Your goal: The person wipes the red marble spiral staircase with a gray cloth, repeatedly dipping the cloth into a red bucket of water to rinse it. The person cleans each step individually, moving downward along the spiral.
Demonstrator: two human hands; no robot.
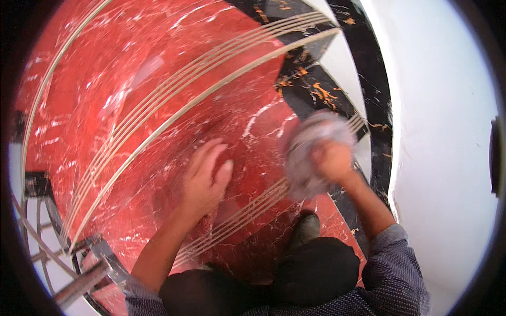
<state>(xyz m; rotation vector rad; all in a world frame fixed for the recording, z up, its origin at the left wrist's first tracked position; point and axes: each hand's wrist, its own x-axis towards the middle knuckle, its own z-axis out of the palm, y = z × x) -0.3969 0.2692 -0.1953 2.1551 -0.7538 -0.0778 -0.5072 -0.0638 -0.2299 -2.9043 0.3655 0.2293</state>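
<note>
My right hand point(335, 161) grips a bunched greyish cloth point(302, 175), both blurred by motion. The cloth is over the right side of a red marble stair tread point(257, 158), near its black and white border point(316, 91). My left hand point(201, 179) is to the left, over the middle of the same tread, holding nothing, its thumb apart from the fingers. Whether the left fingertips touch the stone I cannot tell.
Grooved lines point(158, 98) run along the front edges of the red marble steps. A white wall point(442, 118) with black marble skirting point(373, 71) rises on the right. A metal railing point(83, 276) stands at the lower left. My shoe point(306, 227) and bent knees are just below.
</note>
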